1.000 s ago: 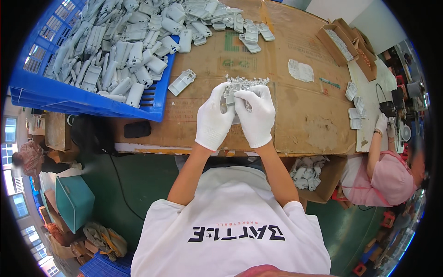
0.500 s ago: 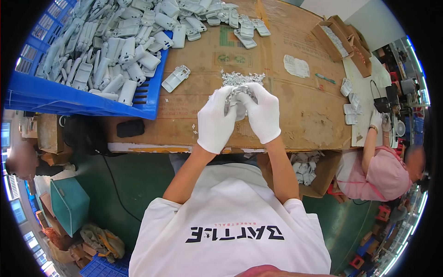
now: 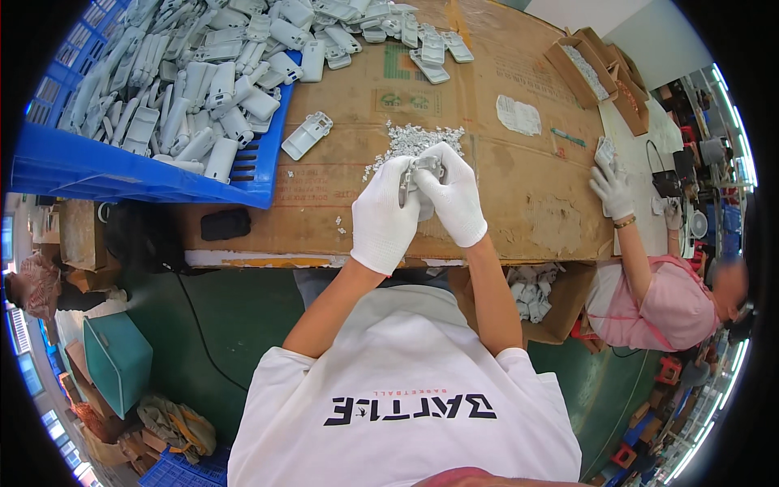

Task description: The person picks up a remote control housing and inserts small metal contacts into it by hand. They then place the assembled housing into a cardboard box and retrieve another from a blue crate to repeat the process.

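Note:
Above the near part of the cardboard-covered table, my left hand [image 3: 383, 213] and my right hand [image 3: 454, 201] come together in white knit gloves. Between them is a small grey-white plastic housing [image 3: 427, 165], gripped by the fingers of both. My fingers hide much of it, and whether a smaller part is pinched there cannot be made out. Just beyond my hands lies a heap of tiny white plastic pieces [image 3: 412, 140]. A single open plastic shell [image 3: 307, 135] rests on the cardboard to the left.
A blue crate [image 3: 138, 172] piled with similar shells [image 3: 174, 105] fills the left. A pen [image 3: 568, 137], a paper sheet [image 3: 518, 115] and a box of small parts [image 3: 586, 71] lie at right. There, a co-worker's gloved hand [image 3: 613, 193] touches shells. Below the table edge is an open carton [image 3: 560, 312].
My right hand has shifted its grip and the housing is turned, showing more of it. The co-worker's hand has moved from the side bench to the shells at my table's right edge.

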`<state>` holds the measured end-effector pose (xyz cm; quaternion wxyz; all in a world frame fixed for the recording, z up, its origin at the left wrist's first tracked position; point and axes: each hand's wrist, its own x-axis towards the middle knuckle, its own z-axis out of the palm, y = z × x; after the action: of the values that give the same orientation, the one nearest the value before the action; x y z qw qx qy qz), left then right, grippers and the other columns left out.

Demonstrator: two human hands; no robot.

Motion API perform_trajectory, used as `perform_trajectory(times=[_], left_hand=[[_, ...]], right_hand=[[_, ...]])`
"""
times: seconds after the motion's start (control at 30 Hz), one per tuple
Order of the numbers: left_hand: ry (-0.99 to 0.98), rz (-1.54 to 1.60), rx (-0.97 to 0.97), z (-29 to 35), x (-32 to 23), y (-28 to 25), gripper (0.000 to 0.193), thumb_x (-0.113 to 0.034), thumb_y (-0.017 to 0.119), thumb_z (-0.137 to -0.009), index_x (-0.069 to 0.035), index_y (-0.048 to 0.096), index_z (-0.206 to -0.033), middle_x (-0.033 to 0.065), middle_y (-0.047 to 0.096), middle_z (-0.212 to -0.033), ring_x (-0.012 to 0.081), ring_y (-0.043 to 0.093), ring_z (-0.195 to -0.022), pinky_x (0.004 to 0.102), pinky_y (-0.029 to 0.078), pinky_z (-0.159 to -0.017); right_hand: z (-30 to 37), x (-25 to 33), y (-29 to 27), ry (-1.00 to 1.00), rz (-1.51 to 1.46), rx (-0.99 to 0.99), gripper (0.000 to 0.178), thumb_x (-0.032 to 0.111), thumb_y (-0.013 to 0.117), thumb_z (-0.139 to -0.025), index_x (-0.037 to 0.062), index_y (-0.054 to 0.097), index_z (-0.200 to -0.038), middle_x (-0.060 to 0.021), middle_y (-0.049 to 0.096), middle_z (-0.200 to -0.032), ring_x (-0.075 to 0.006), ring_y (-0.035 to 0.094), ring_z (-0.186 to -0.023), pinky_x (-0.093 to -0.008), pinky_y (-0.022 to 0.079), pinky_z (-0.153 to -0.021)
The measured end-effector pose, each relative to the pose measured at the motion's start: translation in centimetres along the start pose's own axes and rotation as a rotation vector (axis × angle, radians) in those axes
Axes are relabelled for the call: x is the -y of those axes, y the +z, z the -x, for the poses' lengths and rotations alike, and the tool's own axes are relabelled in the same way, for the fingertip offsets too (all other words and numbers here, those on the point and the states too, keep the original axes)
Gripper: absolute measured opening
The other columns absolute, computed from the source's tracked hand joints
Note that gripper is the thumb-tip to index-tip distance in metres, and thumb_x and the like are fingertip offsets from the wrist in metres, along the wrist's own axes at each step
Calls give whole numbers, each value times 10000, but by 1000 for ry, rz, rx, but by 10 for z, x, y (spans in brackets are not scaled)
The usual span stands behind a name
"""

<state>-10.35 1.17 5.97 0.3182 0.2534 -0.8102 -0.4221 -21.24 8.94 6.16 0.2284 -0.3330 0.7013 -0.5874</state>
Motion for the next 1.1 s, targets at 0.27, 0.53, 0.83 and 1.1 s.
perform_trajectory(times=[0.27,0.53,0.83,1.1], left_hand=[[13,42,0,10,2,3,366,22,665,-818,-32,604,-1175,174,673,-1028,316,686,-852,358,537,-717],[16,102,37,7,-6,9,337,13,643,-841,-53,607,-1169,155,676,-1053,337,685,-914,374,551,-758],[-6,50,15,9,-14,13,317,0,649,-854,-52,608,-1164,161,678,-1041,349,682,-919,387,547,-778],[-10,-8,49,1,-11,14,300,-12,653,-856,-46,610,-1151,186,679,-1019,368,681,-928,400,541,-779]], right_hand=[[6,-11,-2,88,-162,10,94,7,523,-826,19,567,-908,-15,545,-821,-84,494,-787,-259,452,-744],[19,0,-13,111,-172,-62,80,31,575,-871,13,587,-949,-1,565,-851,-71,510,-815,-246,449,-746],[17,-15,-8,126,-196,-148,72,36,590,-856,19,561,-920,-14,559,-844,-81,491,-789,-261,453,-725],[17,-17,-9,56,-125,-124,159,43,588,-870,11,584,-1025,-51,596,-898,-109,556,-853,-282,479,-791]])
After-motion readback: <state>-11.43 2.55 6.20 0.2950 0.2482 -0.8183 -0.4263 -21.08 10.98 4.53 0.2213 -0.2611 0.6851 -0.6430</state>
